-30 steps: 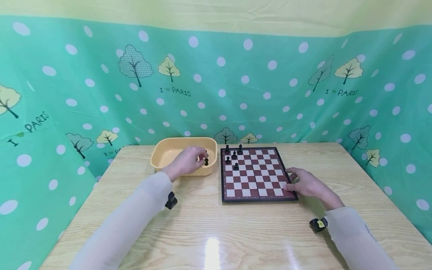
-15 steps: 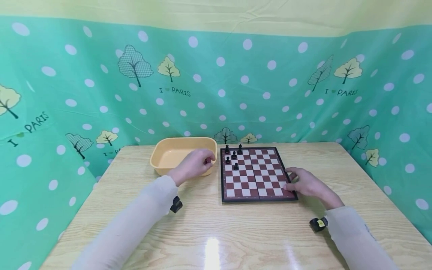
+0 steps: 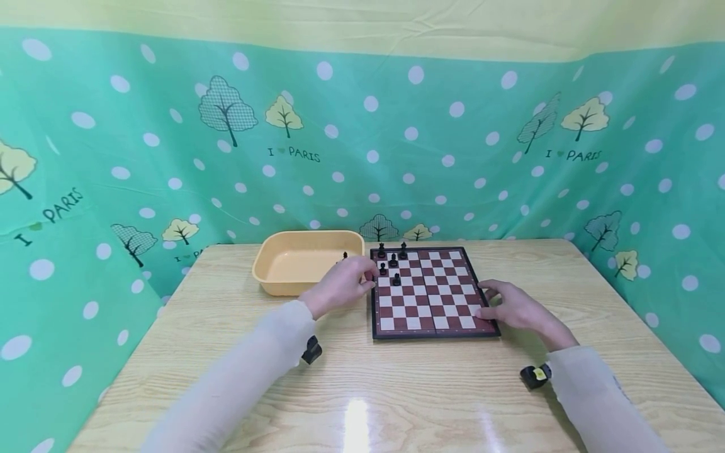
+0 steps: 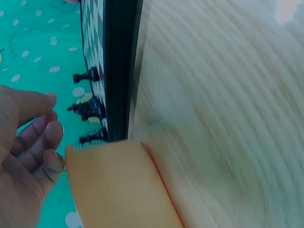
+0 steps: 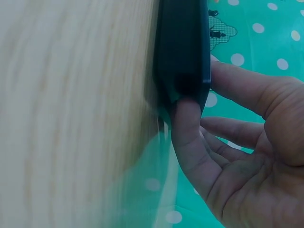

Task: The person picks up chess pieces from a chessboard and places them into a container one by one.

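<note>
In the head view a chessboard (image 3: 453, 311) with red-brown and white squares and a dark rim lies on the table, several black chess pieces (image 3: 396, 280) standing at its far left. My left hand (image 3: 341, 282) hovers at the board's left edge, thumb and fingers curled close together. Whether it pinches a small piece is hidden; the left wrist view shows none at its fingertips (image 4: 52, 100). My right hand (image 3: 510, 307) grips the board's right edge; the right wrist view shows the thumb over the top and a finger (image 5: 187, 128) under the rim.
A yellow plastic bin (image 3: 283, 286) stands left of the board. One black chess piece (image 3: 345, 255) shows inside it beyond my left hand. A green polka-dot curtain (image 3: 453, 145) hangs behind and at the sides of the wooden table (image 3: 362, 377).
My left hand has moved right and toward me, from inside the bin, where a black chess piece was at its fingertips, to the board's left edge. The right hand stays put.
</note>
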`<state>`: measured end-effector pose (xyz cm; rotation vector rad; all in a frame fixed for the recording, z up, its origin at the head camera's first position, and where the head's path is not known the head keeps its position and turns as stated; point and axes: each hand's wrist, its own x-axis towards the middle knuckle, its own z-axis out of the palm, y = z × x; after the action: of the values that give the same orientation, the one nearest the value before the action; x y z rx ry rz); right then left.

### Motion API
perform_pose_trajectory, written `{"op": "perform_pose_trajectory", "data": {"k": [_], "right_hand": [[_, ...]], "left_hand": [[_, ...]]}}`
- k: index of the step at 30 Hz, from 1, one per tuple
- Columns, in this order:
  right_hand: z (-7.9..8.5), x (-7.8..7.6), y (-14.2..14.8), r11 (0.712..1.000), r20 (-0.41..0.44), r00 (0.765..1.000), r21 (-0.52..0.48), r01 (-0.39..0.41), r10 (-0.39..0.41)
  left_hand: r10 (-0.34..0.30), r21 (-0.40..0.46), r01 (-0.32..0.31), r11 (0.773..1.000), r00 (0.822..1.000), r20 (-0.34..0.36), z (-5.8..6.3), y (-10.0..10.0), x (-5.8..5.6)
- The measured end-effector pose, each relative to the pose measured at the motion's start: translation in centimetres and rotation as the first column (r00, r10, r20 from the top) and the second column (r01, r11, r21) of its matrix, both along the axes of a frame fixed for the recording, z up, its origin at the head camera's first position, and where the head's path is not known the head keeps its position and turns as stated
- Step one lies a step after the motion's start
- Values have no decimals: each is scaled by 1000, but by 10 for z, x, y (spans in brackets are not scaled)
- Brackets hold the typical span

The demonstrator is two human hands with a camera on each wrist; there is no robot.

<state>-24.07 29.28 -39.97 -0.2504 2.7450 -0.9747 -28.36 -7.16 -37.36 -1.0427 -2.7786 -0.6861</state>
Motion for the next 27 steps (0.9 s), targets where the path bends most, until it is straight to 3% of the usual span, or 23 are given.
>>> {"op": "perform_pose_trajectory", "data": {"k": [12,27], "right_hand": [[-2,-2,0,1000,-7,1000,16,-1,1],[-1,-1,0,1000,-3,1000,21,-2,2]], "left_hand": [[12,29,-14,999,999,53,-8,25,1],[82,12,-82,997,996,41,-20,44,-11]]}}
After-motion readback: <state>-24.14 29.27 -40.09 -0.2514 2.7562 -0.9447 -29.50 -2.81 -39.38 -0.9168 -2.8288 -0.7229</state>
